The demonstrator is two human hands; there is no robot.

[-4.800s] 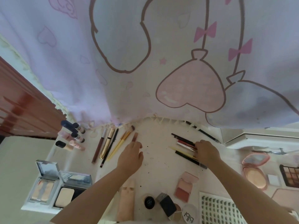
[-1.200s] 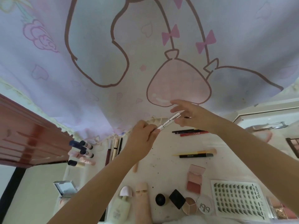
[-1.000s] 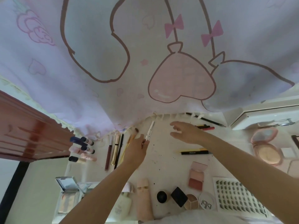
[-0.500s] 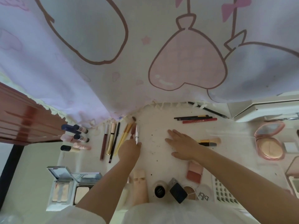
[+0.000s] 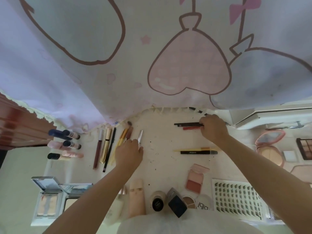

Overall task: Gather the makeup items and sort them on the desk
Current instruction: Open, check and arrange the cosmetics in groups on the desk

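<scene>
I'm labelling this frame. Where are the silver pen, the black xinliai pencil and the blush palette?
silver pen [image 5: 140, 136], head view, mid-barrel.
black xinliai pencil [image 5: 195, 152], head view, lettered barrel.
blush palette [image 5: 194, 182], head view, lower pan.

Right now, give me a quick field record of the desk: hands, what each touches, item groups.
left hand: rests on the desk, fingertips at the silver pen
right hand: fingers curled on the ends of the dark and red pencils
left row: slim tubes and brushes, roughly parallel
far left: small bottles
centre: black pen and yellow pencil, untouched
near edge: blush palette, lash card
backdrop: printed curtain
</scene>
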